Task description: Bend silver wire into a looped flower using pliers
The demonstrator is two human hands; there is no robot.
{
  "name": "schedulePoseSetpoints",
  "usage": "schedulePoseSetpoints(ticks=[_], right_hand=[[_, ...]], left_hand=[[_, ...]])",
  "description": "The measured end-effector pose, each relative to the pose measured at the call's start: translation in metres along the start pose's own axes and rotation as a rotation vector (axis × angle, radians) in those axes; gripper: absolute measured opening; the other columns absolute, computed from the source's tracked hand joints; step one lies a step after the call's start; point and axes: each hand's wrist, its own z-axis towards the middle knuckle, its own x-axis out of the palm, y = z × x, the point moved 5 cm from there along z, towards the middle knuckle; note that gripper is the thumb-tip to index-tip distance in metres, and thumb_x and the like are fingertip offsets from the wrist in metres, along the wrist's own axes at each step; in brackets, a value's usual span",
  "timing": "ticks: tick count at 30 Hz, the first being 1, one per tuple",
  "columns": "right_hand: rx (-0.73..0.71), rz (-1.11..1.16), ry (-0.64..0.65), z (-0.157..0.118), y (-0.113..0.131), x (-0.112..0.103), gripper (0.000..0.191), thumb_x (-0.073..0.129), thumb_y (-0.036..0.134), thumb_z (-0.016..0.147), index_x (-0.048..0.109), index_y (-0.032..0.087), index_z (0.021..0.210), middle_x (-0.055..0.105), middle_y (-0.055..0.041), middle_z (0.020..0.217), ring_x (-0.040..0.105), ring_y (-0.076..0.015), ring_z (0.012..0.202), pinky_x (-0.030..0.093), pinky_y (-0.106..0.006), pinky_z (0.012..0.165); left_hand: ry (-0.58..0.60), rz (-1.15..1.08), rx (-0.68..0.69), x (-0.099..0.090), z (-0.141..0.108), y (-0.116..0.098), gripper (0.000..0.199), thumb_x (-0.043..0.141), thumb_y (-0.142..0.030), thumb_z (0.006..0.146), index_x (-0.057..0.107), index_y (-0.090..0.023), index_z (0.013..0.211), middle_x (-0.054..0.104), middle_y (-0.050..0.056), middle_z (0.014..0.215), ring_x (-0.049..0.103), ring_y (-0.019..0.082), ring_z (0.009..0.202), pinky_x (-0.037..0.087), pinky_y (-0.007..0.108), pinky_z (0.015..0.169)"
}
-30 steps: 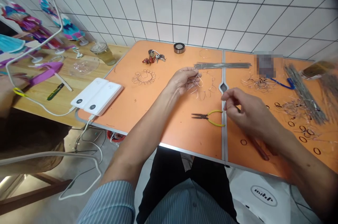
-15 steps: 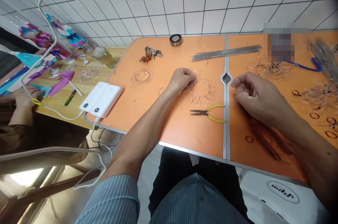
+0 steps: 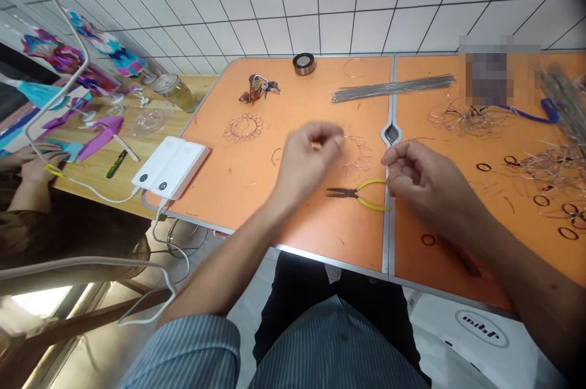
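Note:
My left hand (image 3: 309, 160), blurred by motion, is raised over the orange table with thumb and fingertips drawn together; what is between them cannot be made out. Just behind it lies a looped wire ring (image 3: 359, 154), partly covered by the hand. Near the metal seam my right hand (image 3: 419, 175) is closed in a pinch, and anything in its fingertips is too small to name. Yellow-handled pliers (image 3: 350, 192) lie between the hands, nearer the front edge. Dark red-handled pliers (image 3: 464, 261) are mostly hidden under my right forearm.
A second wire ring (image 3: 243, 127), keys (image 3: 270, 87), a tape roll (image 3: 303, 63) and straight wires (image 3: 394, 88) lie farther back. Wire scraps (image 3: 476, 119) are at right. A white device (image 3: 171, 166) sits at left, near another person's hands (image 3: 39, 163).
My left hand has come up off the wire ring and nearer to me. My right hand has shifted left and slightly down, toward the seam.

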Motion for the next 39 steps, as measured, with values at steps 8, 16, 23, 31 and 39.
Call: schedulePoseSetpoints(ticks=[8, 16, 23, 31, 39], right_hand=[[-0.031, 0.088, 0.105, -0.026, 0.035, 0.051, 0.016, 0.056, 0.016, 0.090, 0.059, 0.029, 0.099, 0.062, 0.0043, 0.072, 0.056, -0.0172, 0.062, 0.044, -0.032, 0.062], [-0.373, -0.301, 0.045, -0.022, 0.029, 0.035, 0.022, 0.052, 0.017, 0.110, 0.074, 0.022, 0.109, 0.081, -0.0074, 0.102, 0.071, -0.0213, 0.085, 0.046, -0.036, 0.072], [-0.462, -0.801, 0.236, -0.006, -0.010, 0.033, 0.029, 0.057, 0.030, 0.117, 0.080, 0.017, 0.128, 0.083, -0.0147, 0.130, 0.076, -0.0335, 0.111, 0.046, -0.044, 0.084], [-0.491, -0.783, 0.363, -0.009, -0.009, 0.041, 0.032, 0.070, 0.042, 0.111, 0.080, 0.017, 0.128, 0.080, -0.0137, 0.122, 0.075, -0.0338, 0.105, 0.046, -0.044, 0.085], [-0.192, -0.472, 0.374, -0.019, -0.011, 0.054, 0.015, 0.065, 0.028, 0.101, 0.078, 0.022, 0.105, 0.074, -0.0066, 0.099, 0.071, -0.0251, 0.088, 0.046, -0.037, 0.075]], left_hand=[[-0.036, -0.443, -0.255, 0.021, -0.101, 0.042, 0.012, 0.099, -0.034, 0.085, 0.090, -0.027, 0.089, 0.083, 0.001, 0.092, 0.068, 0.013, 0.077, 0.060, 0.027, 0.078], [-0.177, -0.521, -0.214, -0.001, -0.115, 0.049, 0.018, 0.096, -0.031, 0.090, 0.083, -0.019, 0.087, 0.085, 0.003, 0.090, 0.074, 0.009, 0.080, 0.057, 0.018, 0.075], [-0.103, -0.618, -0.389, -0.013, -0.119, 0.053, 0.024, 0.093, -0.031, 0.085, 0.075, -0.017, 0.088, 0.075, -0.002, 0.072, 0.068, 0.009, 0.059, 0.059, 0.020, 0.060], [-0.105, -0.645, -0.428, -0.015, -0.121, 0.054, 0.026, 0.092, -0.032, 0.082, 0.075, -0.016, 0.093, 0.070, -0.004, 0.072, 0.065, 0.009, 0.053, 0.056, 0.020, 0.049], [-0.110, -0.666, -0.407, -0.017, -0.124, 0.052, 0.029, 0.095, -0.034, 0.082, 0.076, -0.015, 0.092, 0.069, -0.004, 0.071, 0.056, 0.007, 0.048, 0.041, 0.018, 0.039]])
